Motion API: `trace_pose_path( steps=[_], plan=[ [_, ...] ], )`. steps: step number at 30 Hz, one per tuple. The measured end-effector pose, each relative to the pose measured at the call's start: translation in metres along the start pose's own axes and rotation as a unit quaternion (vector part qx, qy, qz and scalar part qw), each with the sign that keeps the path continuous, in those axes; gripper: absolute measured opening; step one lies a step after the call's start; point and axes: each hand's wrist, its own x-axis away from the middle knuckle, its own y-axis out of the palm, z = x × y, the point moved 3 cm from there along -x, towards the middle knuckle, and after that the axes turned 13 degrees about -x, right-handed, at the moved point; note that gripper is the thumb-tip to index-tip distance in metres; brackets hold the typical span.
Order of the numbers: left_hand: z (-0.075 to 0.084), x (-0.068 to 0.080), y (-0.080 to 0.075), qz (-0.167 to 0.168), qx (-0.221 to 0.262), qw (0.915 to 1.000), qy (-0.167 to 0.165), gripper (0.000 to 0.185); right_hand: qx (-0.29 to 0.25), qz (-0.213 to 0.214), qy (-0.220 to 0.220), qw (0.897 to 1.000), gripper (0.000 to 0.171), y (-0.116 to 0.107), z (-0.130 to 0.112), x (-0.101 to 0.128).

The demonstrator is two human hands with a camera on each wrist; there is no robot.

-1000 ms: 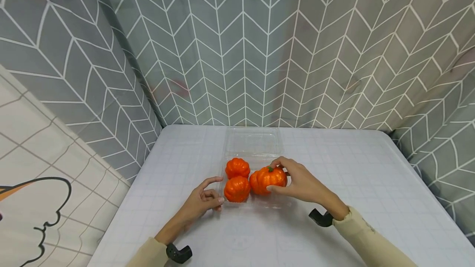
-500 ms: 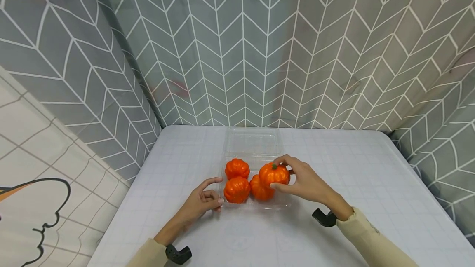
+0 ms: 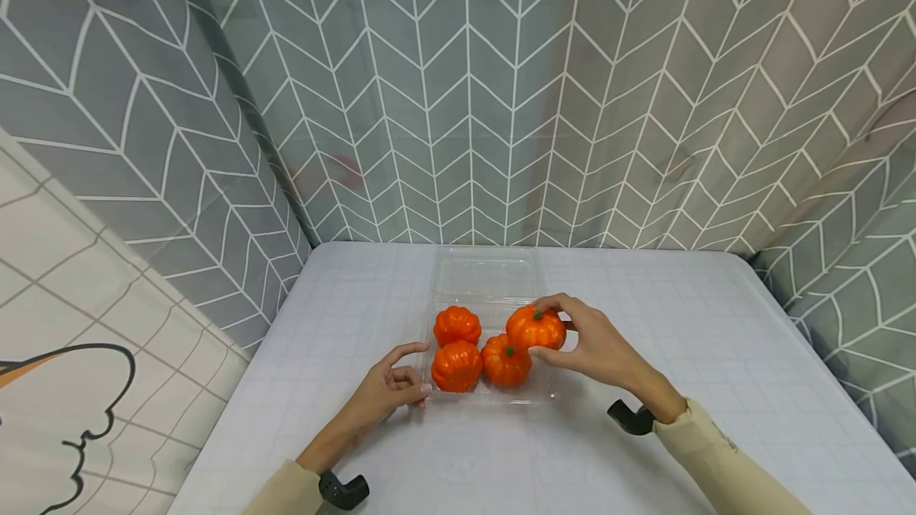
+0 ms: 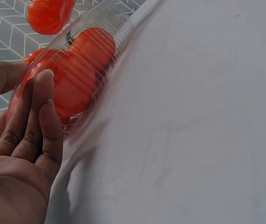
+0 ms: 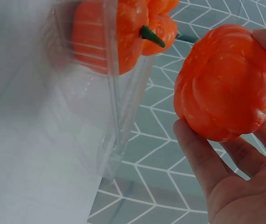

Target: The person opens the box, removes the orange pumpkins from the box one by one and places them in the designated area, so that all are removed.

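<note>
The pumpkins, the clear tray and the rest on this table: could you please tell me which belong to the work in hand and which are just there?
In hand:
- held pumpkin, gripped by the right hand
- three pumpkins in the tray
- clear plastic tray, its near-left corner touched by the left hand

Just there:
- white table
- patterned curtain

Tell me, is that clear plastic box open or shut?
Open. The clear box has its lid folded back flat on the table behind it, with three pumpkins sitting uncovered inside.
</note>
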Motion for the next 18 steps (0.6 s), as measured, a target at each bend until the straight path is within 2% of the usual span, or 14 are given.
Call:
trace_pose_path(
  steps=[12, 18],
  plan=[
    [0.005, -0.001, 0.000, -0.005, -0.002, 1.0000, 0.004, 0.073, 0.010, 0.018, -0.012, 1.000, 0.060, -0.008, 0.013, 0.004],
    [0.002, -0.001, -0.001, -0.006, -0.007, 1.0000, 0.000, 0.073, 0.013, 0.033, -0.012, 0.999, 0.062, -0.014, 0.019, 0.007]
  ],
)
